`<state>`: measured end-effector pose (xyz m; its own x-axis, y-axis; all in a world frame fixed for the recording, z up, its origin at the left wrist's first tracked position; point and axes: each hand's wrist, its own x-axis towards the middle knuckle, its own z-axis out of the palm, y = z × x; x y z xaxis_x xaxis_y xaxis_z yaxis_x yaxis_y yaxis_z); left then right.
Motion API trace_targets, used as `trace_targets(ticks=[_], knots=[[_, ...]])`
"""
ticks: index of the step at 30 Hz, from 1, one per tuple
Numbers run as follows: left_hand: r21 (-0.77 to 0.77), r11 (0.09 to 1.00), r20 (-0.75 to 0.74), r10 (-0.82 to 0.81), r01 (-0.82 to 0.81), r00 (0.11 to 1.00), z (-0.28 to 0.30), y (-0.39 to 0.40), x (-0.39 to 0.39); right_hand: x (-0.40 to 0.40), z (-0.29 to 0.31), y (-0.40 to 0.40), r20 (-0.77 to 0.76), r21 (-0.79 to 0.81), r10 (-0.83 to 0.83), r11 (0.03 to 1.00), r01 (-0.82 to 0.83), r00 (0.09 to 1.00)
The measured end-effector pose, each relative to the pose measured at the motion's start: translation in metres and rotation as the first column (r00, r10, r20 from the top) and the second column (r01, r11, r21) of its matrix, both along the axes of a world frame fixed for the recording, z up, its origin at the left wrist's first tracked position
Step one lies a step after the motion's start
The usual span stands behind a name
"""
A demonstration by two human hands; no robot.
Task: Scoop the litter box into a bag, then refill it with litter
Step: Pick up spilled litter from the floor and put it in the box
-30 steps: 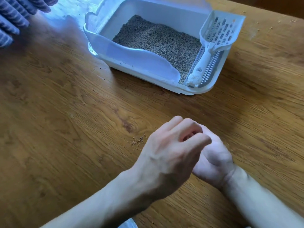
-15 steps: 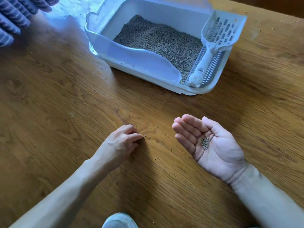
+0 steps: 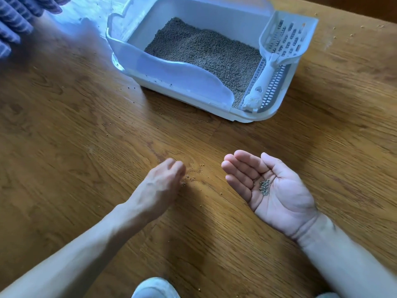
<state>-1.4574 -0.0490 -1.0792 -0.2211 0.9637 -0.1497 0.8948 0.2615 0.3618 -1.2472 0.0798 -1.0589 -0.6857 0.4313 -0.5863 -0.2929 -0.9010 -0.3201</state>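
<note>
Beside scattered litter grains [image 3: 191, 178], the blurred left hand [image 3: 160, 187] seems curled; the right hand [image 3: 272, 188] cups grains [image 3: 264, 187], palm open.

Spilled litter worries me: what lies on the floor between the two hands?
In the head view, loose litter granules are scattered on the wooden floor between the left hand and the cupped right hand, mostly beside the left fingertips.

Right hand [image 3: 272, 190] palm-up cradling pellets [image 3: 264, 187]; left hand [image 3: 161, 188] on floor [image 3: 64, 125]
</note>
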Motion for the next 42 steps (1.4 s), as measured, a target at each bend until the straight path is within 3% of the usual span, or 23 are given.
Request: trace_targets(ticks=[2, 4, 8, 12, 14, 16, 18, 21, 25, 29, 37, 40, 42], knots=[[0.186, 0.972, 0.11, 0.124, -0.143, 0.986, 0.021, 0.012, 0.002, -0.002, -0.002, 0.0, 0.019, -0.009, -0.003, 1.0, 0.003, 1.0], [0.361, 0.915, 0.158, 0.131, -0.181, 0.979, 0.058, 0.024, 0.022, -0.003, -0.005, 0.0, 0.031, -0.032, -0.002, 0.999, 0.003, 1.0], [0.422, 0.905, 0.183, -0.141, 0.052, 0.973, 0.095, 0.038, 0.074, -0.01, -0.003, -0.006, 0.018, -0.12, 0.011, 0.993, -0.008, 1.0], [0.35, 0.866, -0.046, -0.364, 0.357, 0.93, 0.084, 0.043, 0.086, -0.006, -0.003, -0.008, -0.039, -0.174, 0.09, 0.98, -0.095, 0.995], [0.447, 0.859, 0.056, -0.307, 0.251, 0.95, 0.087, 0.037, 0.079, -0.006, -0.001, -0.005, -0.038, -0.147, 0.083, 0.985, -0.088, 0.996], [0.539, 0.842, 0.209, -0.155, 0.018, 0.966, 0.088, 0.029, 0.062, -0.004, -0.004, -0.002, -0.063, -0.132, 0.023, 0.991, -0.031, 0.998], [0.502, 0.851, 0.254, 0.026, -0.154, 0.967, 0.075, 0.021, 0.037, -0.001, -0.007, 0.0, -0.109, -0.119, 0.004, 0.993, -0.016, 0.994], [0.264, 0.946, 0.149, 0.152, -0.188, 0.977, 0.029, 0.004, 0.001, -0.001, -0.013, 0.004, -0.089, -0.101, -0.01, 0.995, 0.001, 0.996], [0.063, 0.997, 0.033, -0.046, 0.044, 0.998, -0.012, -0.017, -0.016, -0.005, -0.015, 0.003, -0.095, -0.124, -0.005, 0.992, -0.007, 0.995], [0.065, 0.976, -0.047, -0.206, 0.209, 0.977, -0.02, -0.014, -0.021, -0.005, -0.018, 0.004, -0.141, -0.142, 0.005, 0.99, -0.025, 0.99], [0.008, 0.978, -0.12, -0.205, 0.208, 0.971, -0.03, -0.016, -0.023, -0.005, -0.015, 0.002, -0.048, -0.12, -0.021, 0.993, 0.015, 0.999], [0.021, 0.991, -0.077, -0.133, 0.135, 0.988, -0.031, -0.015, -0.019, -0.008, -0.009, 0.001, -0.049, -0.116, -0.043, 0.993, 0.037, 0.998], [0.127, 0.992, 0.02, 0.006, -0.009, 1.0, -0.019, -0.008, -0.013, -0.011, -0.005, 0.001, -0.006, -0.102, -0.025, 0.995, 0.024, 1.0]])
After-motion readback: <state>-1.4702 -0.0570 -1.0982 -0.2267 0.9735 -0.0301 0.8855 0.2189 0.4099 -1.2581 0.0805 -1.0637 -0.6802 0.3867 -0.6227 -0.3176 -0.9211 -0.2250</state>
